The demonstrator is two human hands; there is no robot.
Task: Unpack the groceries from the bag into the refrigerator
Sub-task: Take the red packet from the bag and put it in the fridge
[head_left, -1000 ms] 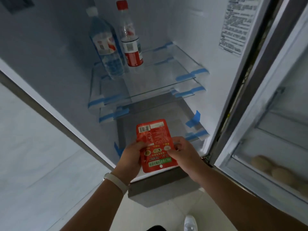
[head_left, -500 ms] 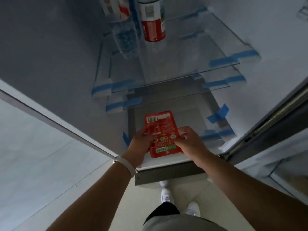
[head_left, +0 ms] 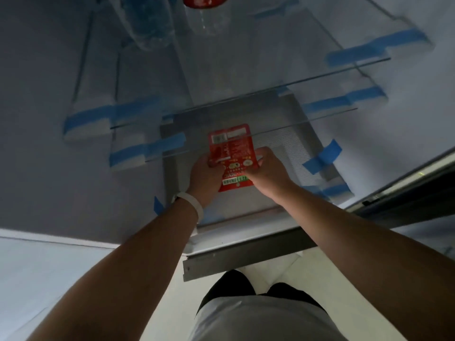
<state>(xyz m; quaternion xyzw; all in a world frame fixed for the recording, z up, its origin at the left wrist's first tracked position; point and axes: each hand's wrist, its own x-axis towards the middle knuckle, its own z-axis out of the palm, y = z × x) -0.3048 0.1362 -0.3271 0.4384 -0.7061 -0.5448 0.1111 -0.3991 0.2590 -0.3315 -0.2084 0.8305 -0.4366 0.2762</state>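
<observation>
Two hands hold the red packet (head_left: 232, 153) at its near end; left hand (head_left: 205, 175) pinches one edge, right hand (head_left: 267, 172) the other; its long side points inward, over the fridge floor (head_left: 290, 153).

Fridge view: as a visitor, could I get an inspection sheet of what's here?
Surface: grey ribbed fridge floor; two glass shelves above it.
Job's things: red packet held above that floor; grocery bag not seen.
Clutter: bluish bottle and red-labelled bottle on the upper shelf; blue tape on shelf ends.
Hands: left hand and right hand each grip one side of the packet.
Cables: nothing seen.
Surroundings: fridge side walls, pale floor tiles.
</observation>
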